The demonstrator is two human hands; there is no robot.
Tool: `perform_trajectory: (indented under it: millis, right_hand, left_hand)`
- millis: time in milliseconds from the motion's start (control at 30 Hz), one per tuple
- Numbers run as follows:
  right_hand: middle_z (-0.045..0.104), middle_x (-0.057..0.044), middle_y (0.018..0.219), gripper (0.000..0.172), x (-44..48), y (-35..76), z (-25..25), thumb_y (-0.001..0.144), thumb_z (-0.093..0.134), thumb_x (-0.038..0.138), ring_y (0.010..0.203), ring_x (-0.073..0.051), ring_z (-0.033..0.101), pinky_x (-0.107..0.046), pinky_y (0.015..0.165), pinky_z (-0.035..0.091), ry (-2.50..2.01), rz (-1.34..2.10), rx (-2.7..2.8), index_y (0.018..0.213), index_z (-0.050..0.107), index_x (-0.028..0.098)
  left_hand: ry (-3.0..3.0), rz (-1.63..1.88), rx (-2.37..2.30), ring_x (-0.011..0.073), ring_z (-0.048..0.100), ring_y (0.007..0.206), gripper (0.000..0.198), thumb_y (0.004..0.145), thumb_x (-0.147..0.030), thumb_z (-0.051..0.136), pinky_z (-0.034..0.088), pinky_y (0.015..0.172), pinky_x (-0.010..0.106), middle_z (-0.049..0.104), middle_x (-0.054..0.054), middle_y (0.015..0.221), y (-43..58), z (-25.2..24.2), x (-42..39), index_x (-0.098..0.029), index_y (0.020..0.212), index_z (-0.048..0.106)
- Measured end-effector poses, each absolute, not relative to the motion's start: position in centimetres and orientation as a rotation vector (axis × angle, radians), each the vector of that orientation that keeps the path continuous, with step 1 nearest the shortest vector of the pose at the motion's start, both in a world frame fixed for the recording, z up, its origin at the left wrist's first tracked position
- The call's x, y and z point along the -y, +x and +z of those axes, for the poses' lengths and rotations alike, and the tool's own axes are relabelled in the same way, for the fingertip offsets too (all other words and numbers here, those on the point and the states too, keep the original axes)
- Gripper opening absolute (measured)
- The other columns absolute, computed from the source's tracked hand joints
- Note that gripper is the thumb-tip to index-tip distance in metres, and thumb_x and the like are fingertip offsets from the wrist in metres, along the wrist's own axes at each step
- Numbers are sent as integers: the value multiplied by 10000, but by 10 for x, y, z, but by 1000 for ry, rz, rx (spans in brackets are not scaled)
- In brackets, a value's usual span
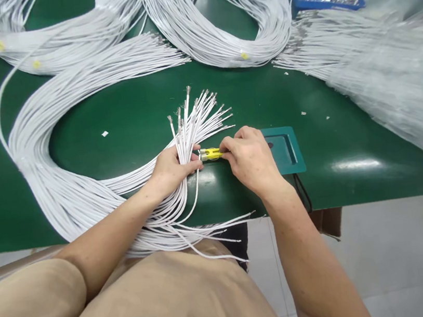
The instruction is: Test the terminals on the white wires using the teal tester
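Near the front edge of the surface [130, 117], the left hand [172, 172] was closed around a fanned bundle of white wires [186, 130], whose metal-tipped ends pointed toward the far edge. A small yellow piece [211, 154] met the bundle, pinched in the fingertips of the right hand [251, 158]. The work seemed to need a firm left grip, the wires gathered and the tips level. A teal tray [287, 150] lay just beyond.
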State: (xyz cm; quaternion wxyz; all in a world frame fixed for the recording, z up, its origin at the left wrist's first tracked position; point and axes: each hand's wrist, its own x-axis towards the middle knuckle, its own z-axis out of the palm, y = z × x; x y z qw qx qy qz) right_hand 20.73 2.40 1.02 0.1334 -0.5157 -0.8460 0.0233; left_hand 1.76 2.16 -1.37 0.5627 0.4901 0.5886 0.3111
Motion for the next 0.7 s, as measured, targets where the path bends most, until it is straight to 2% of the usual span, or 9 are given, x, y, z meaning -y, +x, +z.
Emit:
perform_trajectory:
  millis: [100, 200, 267, 367, 500, 700]
  right_hand:
    - [587, -61, 697, 109, -22, 206, 15, 815, 538, 130, 823, -240, 492, -398, 798, 384, -1513, 103, 2443, 796, 628, 190]
    - [657, -89, 920, 111, -14, 204, 24, 839, 540, 183, 977, -265, 498, -426, 899, 352, -1508, 104, 2348, 913, 624, 176]
    - [659, -90, 999, 153, -5, 199, 29, 882, 494, 204, 986, -255, 502, -414, 896, 345, -1538, 93, 2239, 978, 608, 170]
    - [661, -77, 891, 196, 15, 184, 28, 930, 423, 231, 858, -221, 513, -366, 781, 355, -1528, 158, 2209, 943, 609, 172]
    - [626, -64, 801, 201, 42, 157, 14, 922, 420, 189, 780, -201, 480, -348, 686, 323, -1313, 241, 2479, 827, 596, 171]
    - [621, -79, 830, 222, 66, 135, 6, 913, 392, 114, 831, -224, 498, -362, 692, 350, -1321, 153, 2598, 813, 583, 165]
  left_hand:
    - [1234, 711, -1447, 148, 614, 602, 420, 591, -211, 738, 481, 645, 288, 708, 14, 734, 18, -15, -22, -156, 1004, 691]
    - [1225, 720, -1421, 158, 627, 631, 410, 597, -223, 738, 489, 670, 293, 713, 21, 736, 17, -17, -22, -150, 998, 691]
    - [1201, 721, -1385, 163, 633, 635, 404, 607, -232, 736, 491, 682, 297, 714, 27, 715, 15, -18, -23, -138, 997, 684]
    - [1186, 730, -1362, 163, 630, 629, 395, 595, -230, 750, 486, 672, 292, 709, 24, 715, 10, -18, -23, -133, 972, 682]
    - [1131, 823, -1328, 155, 634, 662, 427, 583, -227, 771, 477, 660, 273, 700, 24, 827, 2, -18, -21, -145, 988, 664]
    - [1069, 930, -1103, 118, 614, 662, 453, 644, -245, 772, 450, 589, 222, 677, 31, 925, 2, -13, -12, -168, 1062, 613]
